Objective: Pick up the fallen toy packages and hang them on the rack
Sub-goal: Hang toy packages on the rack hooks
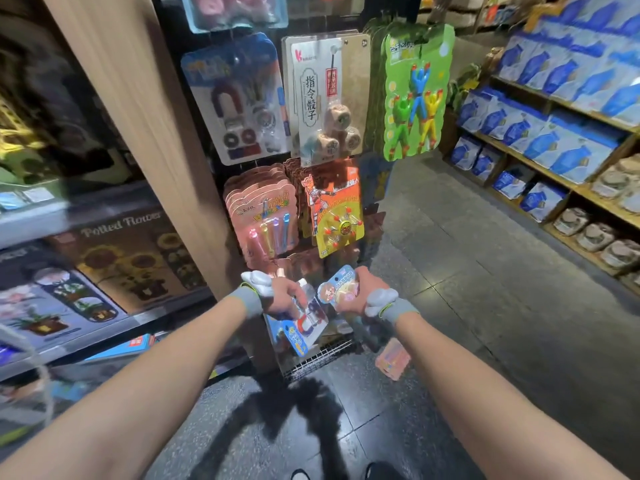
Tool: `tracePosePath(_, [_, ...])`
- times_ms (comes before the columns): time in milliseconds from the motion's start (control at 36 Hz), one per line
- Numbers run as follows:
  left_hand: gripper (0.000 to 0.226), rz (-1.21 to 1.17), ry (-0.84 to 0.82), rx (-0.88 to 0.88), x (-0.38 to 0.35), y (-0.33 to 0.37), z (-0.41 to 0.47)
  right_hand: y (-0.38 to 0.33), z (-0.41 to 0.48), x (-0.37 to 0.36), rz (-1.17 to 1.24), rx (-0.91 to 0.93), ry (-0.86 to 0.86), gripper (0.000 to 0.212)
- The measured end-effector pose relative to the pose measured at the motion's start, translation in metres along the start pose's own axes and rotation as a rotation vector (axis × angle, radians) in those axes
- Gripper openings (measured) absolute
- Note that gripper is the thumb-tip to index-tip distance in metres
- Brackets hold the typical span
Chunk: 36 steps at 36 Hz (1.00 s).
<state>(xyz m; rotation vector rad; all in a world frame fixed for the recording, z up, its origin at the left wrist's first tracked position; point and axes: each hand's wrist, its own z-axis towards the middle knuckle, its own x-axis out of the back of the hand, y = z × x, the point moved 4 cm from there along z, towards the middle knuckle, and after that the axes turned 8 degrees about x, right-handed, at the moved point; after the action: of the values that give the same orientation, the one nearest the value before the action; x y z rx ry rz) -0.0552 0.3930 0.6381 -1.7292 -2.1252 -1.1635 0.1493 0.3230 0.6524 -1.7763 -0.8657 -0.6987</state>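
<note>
head view, facing forward-down, close over rack.

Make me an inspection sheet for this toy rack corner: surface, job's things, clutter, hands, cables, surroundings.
Surface: grey tiled floor, shadowed underfoot.
Job's things: magnet package and cartoon package in hand; pink package lying on floor beside rack.
Clutter: nothing seen.
Hands: left hand grips magnet package; right hand grips cartoon package.
Cables: pale cord at lower left.
Surroundings: shelves of blue bags right; boxed sets left.
</note>
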Motion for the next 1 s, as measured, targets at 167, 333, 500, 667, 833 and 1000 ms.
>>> tracePosePath(167, [0.04,0.082,0.066,-0.027,0.004,-0.008,0.001,0.007,0.007,-0.004,0.014,-0.05,0.014,0.078])
tracePosePath(333, [0.056,0.196,0.141,0.006,0.009,-0.006,0.002,0.022,0.021,0.009,0.02,-0.114,0.047,0.078])
tracePosePath(500, [0.057,0.169,0.197,0.048,0.008,0.003,0.012,0.059,0.034,0.039,0.074,-0.126,0.133,0.074])
tracePosePath(667, [0.061,0.136,0.165,0.062,-0.001,0.021,0.019,0.09,0.057,0.071,0.17,-0.122,0.24,0.062])
tracePosePath(833, [0.057,0.072,0.101,0.134,-0.005,0.04,0.031,0.102,0.092,0.084,0.182,-0.117,0.243,0.055])
tracePosePath(1000, [0.04,0.029,0.095,0.165,-0.01,0.055,0.04,0.107,0.115,0.086,0.151,-0.093,0.263,0.076])
